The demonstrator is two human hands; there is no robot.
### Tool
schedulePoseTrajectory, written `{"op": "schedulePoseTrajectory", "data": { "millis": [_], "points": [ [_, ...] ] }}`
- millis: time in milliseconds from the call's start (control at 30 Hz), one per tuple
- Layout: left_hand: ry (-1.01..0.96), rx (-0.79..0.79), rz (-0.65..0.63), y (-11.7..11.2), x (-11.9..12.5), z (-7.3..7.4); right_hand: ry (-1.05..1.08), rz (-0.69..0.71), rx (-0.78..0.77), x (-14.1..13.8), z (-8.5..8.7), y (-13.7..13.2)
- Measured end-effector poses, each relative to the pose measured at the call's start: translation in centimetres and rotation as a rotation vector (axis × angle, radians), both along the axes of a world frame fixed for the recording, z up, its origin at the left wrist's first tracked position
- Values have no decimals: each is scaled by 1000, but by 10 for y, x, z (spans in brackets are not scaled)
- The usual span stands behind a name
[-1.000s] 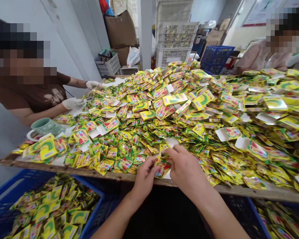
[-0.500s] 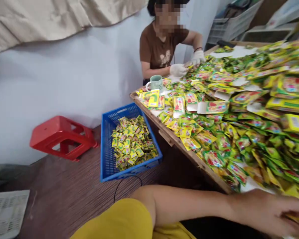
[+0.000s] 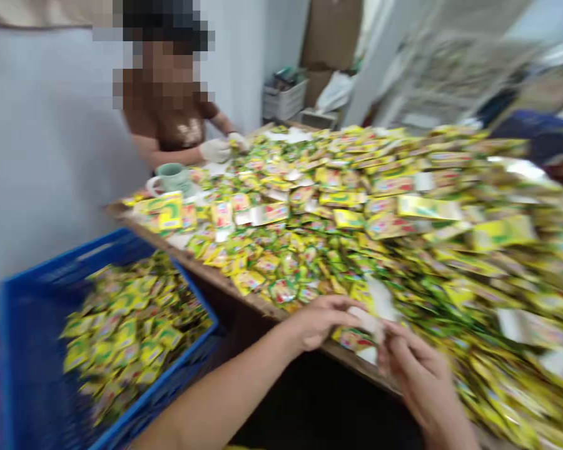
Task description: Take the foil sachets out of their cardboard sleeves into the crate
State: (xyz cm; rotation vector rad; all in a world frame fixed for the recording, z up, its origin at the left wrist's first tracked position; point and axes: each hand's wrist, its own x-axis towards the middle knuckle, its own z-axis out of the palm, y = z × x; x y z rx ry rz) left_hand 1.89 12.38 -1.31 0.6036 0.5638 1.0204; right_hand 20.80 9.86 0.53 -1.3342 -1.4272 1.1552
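Observation:
Over the table's front edge, my left hand (image 3: 319, 320) is closed with its fingertips on a small white paper-like piece (image 3: 368, 321). My right hand (image 3: 420, 372) pinches the same piece from the other side; blur hides its exact kind. Under and around both hands lie yellow and green packets (image 3: 281, 290) with red fruit pictures, heaped across the wooden table (image 3: 267, 307). Just below my left fingers, one packet (image 3: 354, 339) lies at the table edge.
A blue crate (image 3: 9, 350) of small yellow packets stands at the left, beside the table. Near the table's far-left corner sits a green mug (image 3: 173, 178). Across the table, a person in a brown shirt (image 3: 181, 128) and white gloves handles packets. A light crate (image 3: 284, 100) stands behind.
The view has swung right, so the red stool has left it. My left hand has come from the lower right to the table edge. My right hand now shows, both on the white piece.

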Motion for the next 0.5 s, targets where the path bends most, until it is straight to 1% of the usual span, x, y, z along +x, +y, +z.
{"op": "schedulePoseTrajectory", "data": {
  "millis": [33,67,100,167,233,300,333,367,433,500],
  "points": [
    [-29,-19,-9,1,-1,2,141,23,-88,1,2,-1],
    [-35,-33,-26,2,-2,4,221,22,-147,-1,3,-1],
    [-24,-38,-47,3,-1,5,261,20,-173,-3,3,1],
    [33,-20,-86,2,3,9,266,28,-175,-9,1,5],
    [113,19,-82,0,9,13,165,18,-82,-14,1,8],
    [222,69,12,-2,15,15,39,-41,64,-18,2,10],
    [291,102,86,-2,17,15,11,-69,118,-19,3,11],
    [364,137,167,-2,19,14,18,-81,141,-19,3,12],
    [507,203,286,-1,21,10,110,-59,106,-19,1,14],
    [605,248,329,0,21,5,213,-38,44,-19,-1,16]
  ]
}}
